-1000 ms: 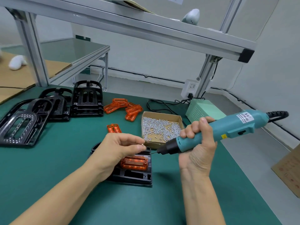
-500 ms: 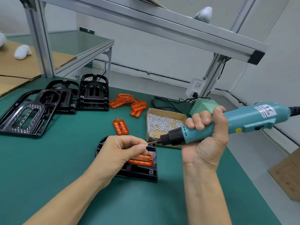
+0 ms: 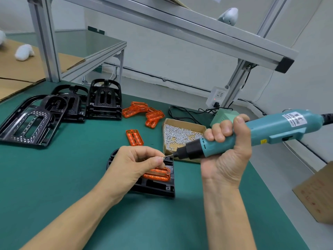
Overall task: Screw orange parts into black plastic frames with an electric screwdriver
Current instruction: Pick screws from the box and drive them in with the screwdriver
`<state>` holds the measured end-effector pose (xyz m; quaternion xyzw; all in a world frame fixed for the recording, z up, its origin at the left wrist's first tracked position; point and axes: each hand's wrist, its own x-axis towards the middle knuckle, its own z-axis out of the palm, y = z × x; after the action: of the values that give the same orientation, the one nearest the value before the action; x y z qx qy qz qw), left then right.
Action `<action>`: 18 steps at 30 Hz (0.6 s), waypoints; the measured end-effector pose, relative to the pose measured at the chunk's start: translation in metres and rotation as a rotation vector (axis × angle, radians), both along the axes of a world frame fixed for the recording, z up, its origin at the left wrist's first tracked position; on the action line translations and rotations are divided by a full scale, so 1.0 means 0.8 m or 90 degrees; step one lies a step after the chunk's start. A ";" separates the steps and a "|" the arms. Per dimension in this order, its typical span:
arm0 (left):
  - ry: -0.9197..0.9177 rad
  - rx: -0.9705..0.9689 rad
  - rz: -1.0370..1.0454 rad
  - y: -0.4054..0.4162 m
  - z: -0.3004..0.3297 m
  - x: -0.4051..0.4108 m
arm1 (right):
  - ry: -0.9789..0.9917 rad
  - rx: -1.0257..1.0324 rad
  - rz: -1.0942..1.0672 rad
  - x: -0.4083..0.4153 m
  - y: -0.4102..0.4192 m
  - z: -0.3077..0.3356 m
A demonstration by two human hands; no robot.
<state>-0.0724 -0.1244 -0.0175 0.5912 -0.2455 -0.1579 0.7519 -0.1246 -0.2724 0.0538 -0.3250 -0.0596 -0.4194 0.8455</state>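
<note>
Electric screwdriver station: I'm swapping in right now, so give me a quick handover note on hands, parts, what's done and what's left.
Left hand pinches a screw at the bit tip.
Right hand grips the electric screwdriver, raised above the work.
Black frame lies under the left hand with an orange part seated in it; no screw seen driven yet.
Left: load the screw and drive it. One loose orange part, an orange pile, the screw box and more black frames wait behind.

a small factory work table

this is a workshop — a green work mat [image 3: 54,177] under a metal frame shelf [image 3: 180,27], a box of little screws [image 3: 180,136], black plastic frames [image 3: 102,100] in piles, orange parts [image 3: 144,112] in a heap, and a wall plug [image 3: 217,98].
</note>
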 end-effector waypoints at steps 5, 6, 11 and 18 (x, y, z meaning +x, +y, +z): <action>-0.010 0.010 -0.002 -0.001 -0.002 0.000 | 0.002 0.001 0.004 0.000 0.001 -0.001; -0.010 0.013 0.002 -0.002 -0.001 0.000 | 0.001 0.003 0.005 0.000 0.001 -0.001; -0.138 0.101 0.086 -0.001 -0.006 -0.002 | 0.013 0.005 -0.018 0.003 0.004 -0.004; -0.218 0.127 0.104 0.003 -0.008 0.003 | 0.023 0.040 -0.060 0.009 0.009 -0.012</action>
<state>-0.0697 -0.1220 -0.0238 0.6990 -0.3042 -0.0172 0.6469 -0.1172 -0.2656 0.0440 -0.3084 -0.0159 -0.4543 0.8356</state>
